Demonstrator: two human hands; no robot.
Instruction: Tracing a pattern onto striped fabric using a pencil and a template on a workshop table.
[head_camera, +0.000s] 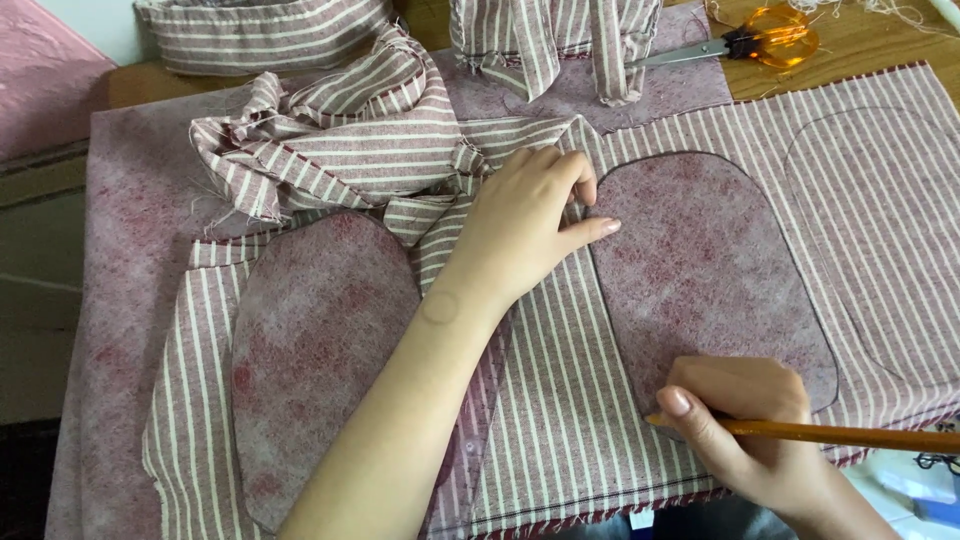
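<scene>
Right hand: your right hand (745, 425) is closed around an orange pencil (850, 435), thumb and fingers pinching the shaft near the tip, at the lower edge of the oval pattern piece.
Pencil: it lies almost level, its tip touching the cloth at the lower left rim of the pattern piece and its far end running off to the right.
Left hand: your left hand (525, 225) holds nothing; it presses flat on the cloth with the forefinger stretched out to the upper left rim of the pattern piece and the other fingers curled under.
Pattern piece: the mottled pink oval pattern piece (705, 270) lies flat on the striped cloth, between your two hands, with a dark pencil line around most of its rim.
Striped cloth: the red and white striped cloth (560, 400) is spread across the bench, frayed along its near edge; a drawn oval outline (870, 240) shows just to the right of the pattern piece.
Second piece: another mottled pink oval (320, 350) lies on the stripes to the left of your forearm.
Scraps: a crumpled heap of striped scraps (340, 135) sits just beyond your left hand.
Scissors: orange-handled scissors (745, 42) lie on the wooden bench (860, 50) at the far right, well apart from both hands.
</scene>
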